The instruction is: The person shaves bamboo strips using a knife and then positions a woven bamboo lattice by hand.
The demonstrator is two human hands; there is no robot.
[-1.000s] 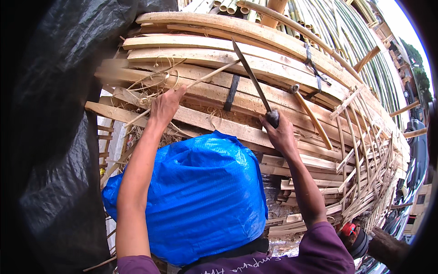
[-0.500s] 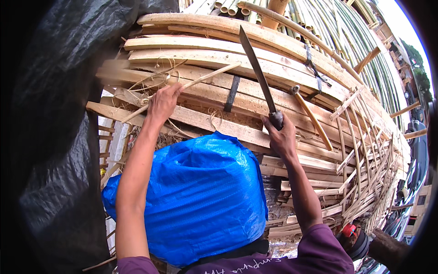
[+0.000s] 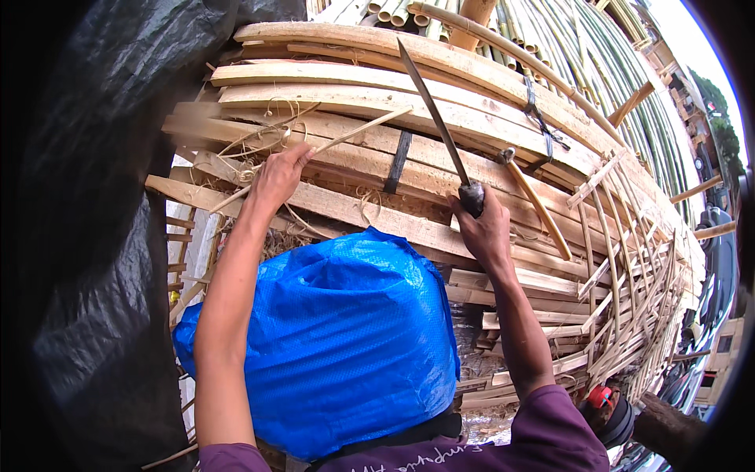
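My left hand is closed around a thin bamboo strip, whose far end slants up to the right over the planks. The strip's near end pokes out below the hand, to the left. In my right hand is a machete, gripped by its dark handle, its long blade angled up and to the left. The blade and the strip are apart. Curled wood shavings lie around the left hand. A blue tarp covers my lap between both forearms.
Stacked wooden planks run across in front, tied with black straps. A hammer lies on them, right of the machete. Many thin strips are heaped at the right. Bamboo poles stretch away behind; black sheeting hangs at the left.
The machete's blade has tipped a little further to the left, its point shifting left. My left hand and the strip have hardly moved.
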